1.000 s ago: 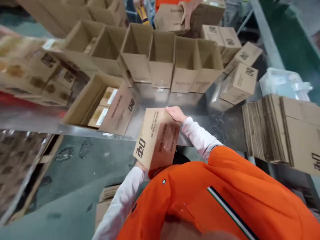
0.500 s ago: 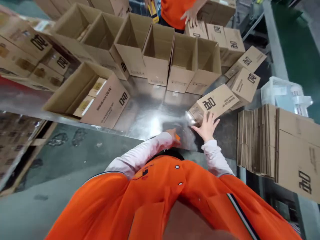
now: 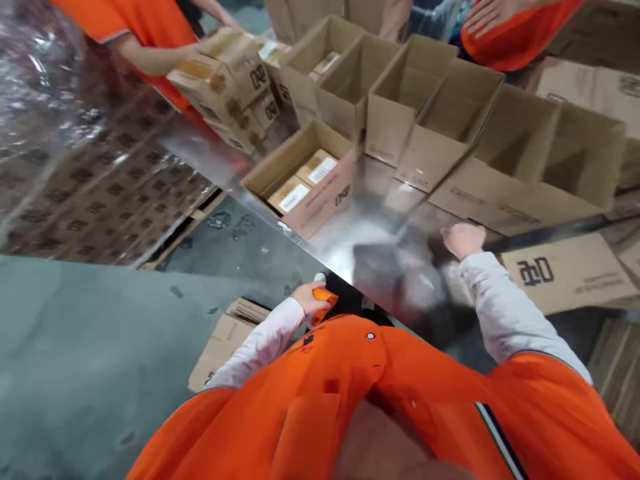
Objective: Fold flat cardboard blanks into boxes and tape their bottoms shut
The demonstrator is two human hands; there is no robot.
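My left hand (image 3: 310, 300) is closed around an orange tape dispenser (image 3: 324, 301), low at the table's near edge and close to my body. My right hand (image 3: 465, 240) is closed over the metal table (image 3: 380, 240), in front of a row of open cartons (image 3: 505, 193). Its curled fingers hide whatever may be in them. Right of that forearm lies a closed printed carton (image 3: 570, 273) on its side. An open carton (image 3: 325, 207) on the table's left holds small labelled boxes (image 3: 295, 193).
Stacked small cartons (image 3: 235, 80) stand at the far left, touched by a person in orange (image 3: 150, 47). Another person's hand (image 3: 490, 13) shows at the back. A wrapped pallet load (image 3: 115, 180) stands left. Flattened cardboard (image 3: 225, 340) lies by the floor; more (image 3: 620, 373) stands at right.
The view has swung left. My right hand has left the closed carton and moved toward the open cartons, its spread fingers now curled. My left hand has moved left with the tape dispenser.
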